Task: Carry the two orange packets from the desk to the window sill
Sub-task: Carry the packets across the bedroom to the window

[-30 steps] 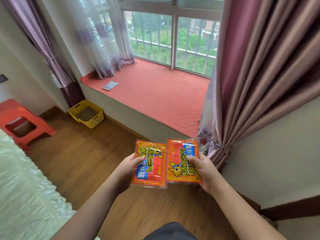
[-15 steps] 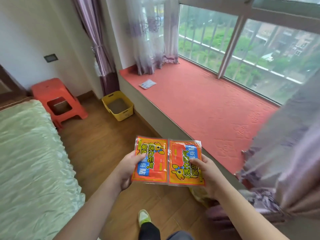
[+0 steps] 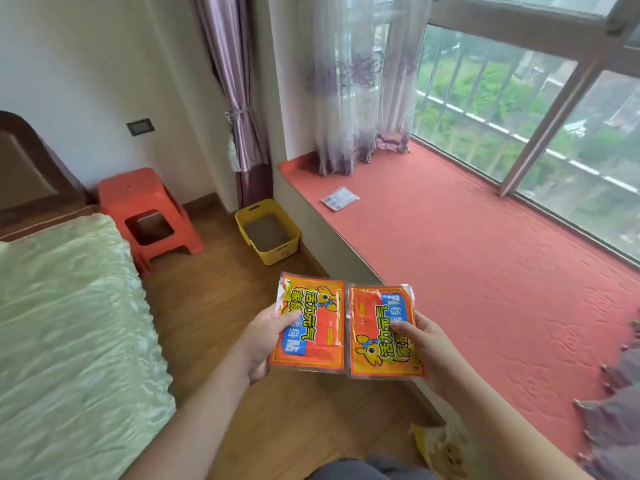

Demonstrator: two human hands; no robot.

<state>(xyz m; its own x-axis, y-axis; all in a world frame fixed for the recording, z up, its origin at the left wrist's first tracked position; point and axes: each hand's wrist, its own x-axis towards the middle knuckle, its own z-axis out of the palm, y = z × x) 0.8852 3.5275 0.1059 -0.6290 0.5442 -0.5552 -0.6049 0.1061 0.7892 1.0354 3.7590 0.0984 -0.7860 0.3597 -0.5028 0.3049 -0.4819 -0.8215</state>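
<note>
Beside the window sill (image 3: 485, 271), left hand (image 3: 259, 344) and right hand (image 3: 433, 351) each grip one orange packet (image 3: 308, 327); yellow bin (image 3: 267, 231) holds nothing visible.

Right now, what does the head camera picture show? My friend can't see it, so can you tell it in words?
A person holds two orange packets side by side, the left packet in the left hand and the right packet in the right hand, beside a red-covered window sill. A small pale packet already lies on the sill.
</note>
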